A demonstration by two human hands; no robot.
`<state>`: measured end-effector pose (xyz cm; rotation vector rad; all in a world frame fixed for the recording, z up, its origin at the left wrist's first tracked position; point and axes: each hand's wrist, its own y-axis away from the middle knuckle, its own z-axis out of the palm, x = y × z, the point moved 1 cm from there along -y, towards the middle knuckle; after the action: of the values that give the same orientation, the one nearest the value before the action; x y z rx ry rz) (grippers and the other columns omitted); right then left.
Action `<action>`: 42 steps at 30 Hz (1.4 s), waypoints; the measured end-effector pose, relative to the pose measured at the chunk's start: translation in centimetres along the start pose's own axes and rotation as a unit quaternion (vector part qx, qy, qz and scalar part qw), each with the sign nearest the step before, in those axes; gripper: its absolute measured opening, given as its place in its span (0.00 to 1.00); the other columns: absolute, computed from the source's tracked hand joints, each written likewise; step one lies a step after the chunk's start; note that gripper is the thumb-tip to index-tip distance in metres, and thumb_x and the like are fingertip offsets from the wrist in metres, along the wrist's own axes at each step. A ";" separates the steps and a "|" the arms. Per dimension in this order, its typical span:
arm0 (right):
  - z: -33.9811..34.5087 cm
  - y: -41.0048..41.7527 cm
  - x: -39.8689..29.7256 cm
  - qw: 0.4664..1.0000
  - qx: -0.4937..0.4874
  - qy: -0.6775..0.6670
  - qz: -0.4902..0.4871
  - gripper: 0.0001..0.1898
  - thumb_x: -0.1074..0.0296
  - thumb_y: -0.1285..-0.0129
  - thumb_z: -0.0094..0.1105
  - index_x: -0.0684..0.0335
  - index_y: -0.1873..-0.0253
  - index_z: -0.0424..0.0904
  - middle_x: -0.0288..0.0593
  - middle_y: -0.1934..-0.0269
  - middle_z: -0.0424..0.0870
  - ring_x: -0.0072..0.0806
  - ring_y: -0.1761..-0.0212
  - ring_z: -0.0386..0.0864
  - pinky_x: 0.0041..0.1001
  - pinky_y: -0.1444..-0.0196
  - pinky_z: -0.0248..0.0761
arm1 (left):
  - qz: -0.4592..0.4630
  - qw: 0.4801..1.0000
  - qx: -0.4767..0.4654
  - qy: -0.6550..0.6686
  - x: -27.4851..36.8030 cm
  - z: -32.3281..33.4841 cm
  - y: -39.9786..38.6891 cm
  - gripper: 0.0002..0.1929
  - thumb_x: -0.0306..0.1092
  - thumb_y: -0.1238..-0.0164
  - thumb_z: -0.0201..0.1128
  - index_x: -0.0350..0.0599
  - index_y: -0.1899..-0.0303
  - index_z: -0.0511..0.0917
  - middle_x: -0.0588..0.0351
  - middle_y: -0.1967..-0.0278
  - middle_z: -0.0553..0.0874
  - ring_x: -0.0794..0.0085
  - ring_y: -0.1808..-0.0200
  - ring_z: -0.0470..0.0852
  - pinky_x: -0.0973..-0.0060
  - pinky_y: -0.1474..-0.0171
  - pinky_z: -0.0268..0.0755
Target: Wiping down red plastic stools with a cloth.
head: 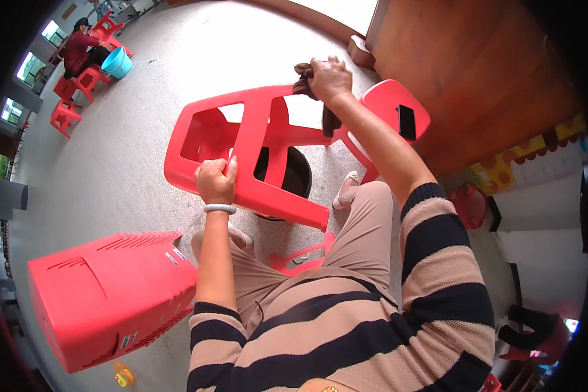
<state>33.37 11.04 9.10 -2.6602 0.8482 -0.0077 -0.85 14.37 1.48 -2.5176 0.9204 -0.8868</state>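
Observation:
A red plastic stool (252, 132) is tipped on its side in front of me, its legs and crossbars facing up. My left hand (216, 180), with a pale bangle at the wrist, grips the stool's near side. My right hand (331, 78) holds a dark brown cloth (304, 81) against the far leg, and part of the cloth hangs below the wrist. Under the stool stands a round black tub (296, 171), partly hidden; its contents cannot be made out.
To my left stands a tall stack of nested red stools (93, 299), with a yellow bottle (123, 375) near it. Another red stool (379, 100) at the right carries a black phone (406, 122). A seated person (81, 46) and a blue bucket (117, 62) are far left. A brown wooden panel (465, 73) bounds the right.

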 end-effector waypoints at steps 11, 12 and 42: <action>0.7 7.7 -3.2 0.932 -0.159 -0.306 -0.108 0.22 0.61 0.45 0.70 0.52 0.43 0.83 0.54 0.51 0.85 0.50 0.46 0.84 0.42 0.41 0.78 | 0.009 1.000 -0.016 -0.020 0.0 1.7 -1.3 0.26 0.50 0.26 0.62 0.43 0.82 0.72 0.48 0.78 0.80 0.52 0.66 0.80 0.54 0.53 0.70; 0.0 9.0 -4.5 0.925 -0.147 -0.330 -0.119 0.22 0.61 0.45 0.70 0.54 0.43 0.83 0.54 0.51 0.85 0.51 0.46 0.84 0.41 0.42 0.78 | 0.005 1.000 -0.019 -0.018 -0.2 1.5 -1.1 0.26 0.50 0.25 0.61 0.43 0.82 0.72 0.48 0.78 0.80 0.51 0.66 0.80 0.54 0.53 0.70; -7.1 17.6 0.8 0.774 -0.453 -0.384 -0.221 0.41 0.72 0.44 0.76 0.62 0.27 0.63 0.54 0.37 0.78 0.38 0.31 0.76 0.35 0.30 0.70 | -0.022 0.999 -0.013 -0.028 0.5 0.9 -0.5 0.24 0.50 0.26 0.63 0.46 0.82 0.78 0.52 0.79 0.82 0.56 0.66 0.82 0.56 0.51 0.71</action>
<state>23.39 -5.13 9.95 -3.0966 -0.1484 1.6162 0.25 14.52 1.24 -2.5797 0.8682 -0.8183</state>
